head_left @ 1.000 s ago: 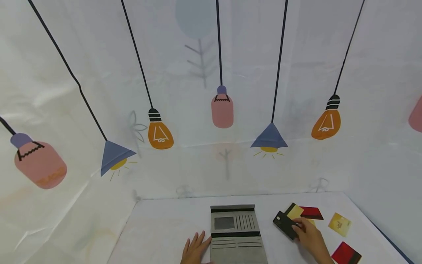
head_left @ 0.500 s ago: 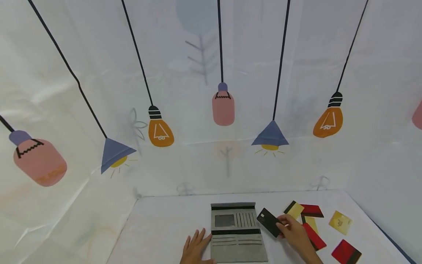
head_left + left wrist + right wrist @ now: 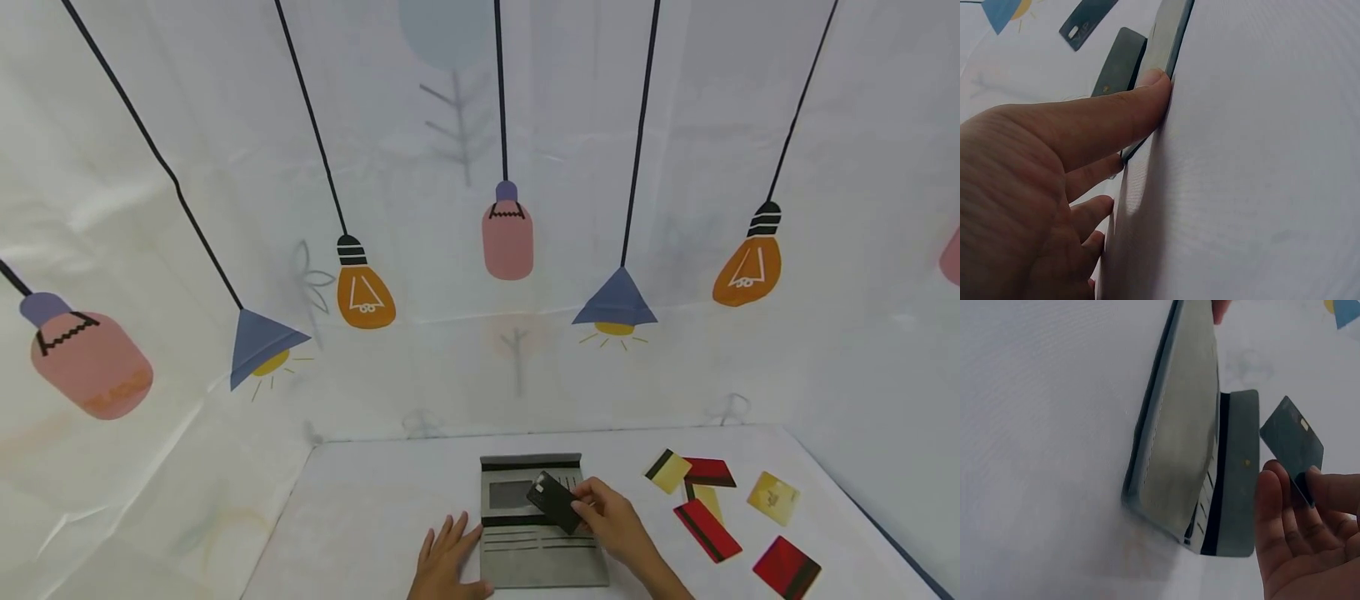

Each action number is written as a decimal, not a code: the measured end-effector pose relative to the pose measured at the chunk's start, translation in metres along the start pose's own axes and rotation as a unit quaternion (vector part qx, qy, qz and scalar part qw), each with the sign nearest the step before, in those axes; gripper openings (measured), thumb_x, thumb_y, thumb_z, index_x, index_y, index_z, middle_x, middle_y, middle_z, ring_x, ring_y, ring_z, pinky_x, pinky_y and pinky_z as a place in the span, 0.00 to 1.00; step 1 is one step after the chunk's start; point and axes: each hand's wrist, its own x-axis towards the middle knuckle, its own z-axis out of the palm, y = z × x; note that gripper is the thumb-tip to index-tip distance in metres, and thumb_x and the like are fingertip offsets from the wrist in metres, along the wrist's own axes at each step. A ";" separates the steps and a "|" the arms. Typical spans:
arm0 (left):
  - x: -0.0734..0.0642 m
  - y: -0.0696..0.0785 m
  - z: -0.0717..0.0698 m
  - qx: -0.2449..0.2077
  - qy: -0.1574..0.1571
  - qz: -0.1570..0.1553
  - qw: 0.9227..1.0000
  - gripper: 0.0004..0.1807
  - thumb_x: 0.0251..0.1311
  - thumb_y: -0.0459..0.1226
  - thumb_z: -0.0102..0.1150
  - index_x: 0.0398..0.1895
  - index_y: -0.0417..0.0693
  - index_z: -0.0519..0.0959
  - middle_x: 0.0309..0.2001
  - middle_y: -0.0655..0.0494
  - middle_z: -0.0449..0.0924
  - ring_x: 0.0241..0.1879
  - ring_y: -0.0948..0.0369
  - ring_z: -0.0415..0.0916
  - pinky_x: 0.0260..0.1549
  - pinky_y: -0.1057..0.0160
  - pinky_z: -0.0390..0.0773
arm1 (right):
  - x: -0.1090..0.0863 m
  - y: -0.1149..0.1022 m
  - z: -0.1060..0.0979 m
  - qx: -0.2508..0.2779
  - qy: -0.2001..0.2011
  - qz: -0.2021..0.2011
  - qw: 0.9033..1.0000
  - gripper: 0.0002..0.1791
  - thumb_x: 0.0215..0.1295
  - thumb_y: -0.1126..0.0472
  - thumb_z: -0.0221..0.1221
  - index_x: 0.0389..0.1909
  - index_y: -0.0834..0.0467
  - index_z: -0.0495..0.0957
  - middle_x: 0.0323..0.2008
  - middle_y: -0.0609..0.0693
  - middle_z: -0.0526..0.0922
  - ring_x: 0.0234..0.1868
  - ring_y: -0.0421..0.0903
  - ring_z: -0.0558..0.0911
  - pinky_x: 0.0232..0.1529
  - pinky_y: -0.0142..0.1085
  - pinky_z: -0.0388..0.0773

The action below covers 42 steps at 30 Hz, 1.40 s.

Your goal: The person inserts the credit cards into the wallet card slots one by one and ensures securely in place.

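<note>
The right hand (image 3: 618, 529) pinches a thin black card (image 3: 553, 502) by one end between thumb and fingers. The card is stiff, flat and smooth, rectangular with rounded corners and a small pale chip, and it is held aslant above an open wallet (image 3: 543, 569). The wallet lies on the smooth white counter (image 3: 367, 517), its matte grey surface crossed by dark bands, with narrow slots, a rectangular window (image 3: 510, 495) and a round brass-coloured stud (image 3: 1247, 462) on the flap. The left hand (image 3: 447, 560) is spread wide, its fingers extended along the wallet's side and its thumb resting at the near edge. To the right lie three red cards (image 3: 708, 531) and three gold cards (image 3: 774, 498), all flat, some overlapping; most show a dark stripe. Behind, creased, slightly shiny white sheeting (image 3: 450, 367) bears printed lamps (image 3: 507, 242) on black cords.
</note>
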 end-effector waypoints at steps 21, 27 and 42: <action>-0.003 0.010 -0.002 0.014 0.015 0.001 1.000 0.48 0.40 0.54 0.77 0.69 0.53 0.72 0.74 0.39 0.63 0.74 0.33 0.53 0.69 0.27 0.44 | 0.024 0.001 0.037 -0.011 -0.061 -0.055 0.997 0.06 0.67 0.66 0.61 0.41 0.62 0.76 0.31 0.51 0.80 0.26 0.38 0.83 0.25 0.28 0.82; -0.004 0.012 -0.003 0.013 0.018 0.002 1.000 0.48 0.39 0.54 0.78 0.69 0.52 0.73 0.73 0.37 0.64 0.73 0.32 0.54 0.69 0.27 0.45 | 0.026 0.003 0.043 -0.014 -0.079 -0.063 0.995 0.06 0.66 0.67 0.62 0.42 0.62 0.76 0.31 0.51 0.80 0.26 0.39 0.83 0.25 0.28 0.82; 0.000 0.006 0.000 0.022 0.005 -0.010 1.000 0.49 0.40 0.57 0.77 0.69 0.52 0.73 0.73 0.38 0.64 0.74 0.33 0.54 0.69 0.27 0.45 | 0.030 0.003 0.050 -0.050 -0.110 -0.092 0.988 0.05 0.66 0.69 0.61 0.40 0.60 0.75 0.32 0.51 0.81 0.24 0.37 0.81 0.24 0.27 0.81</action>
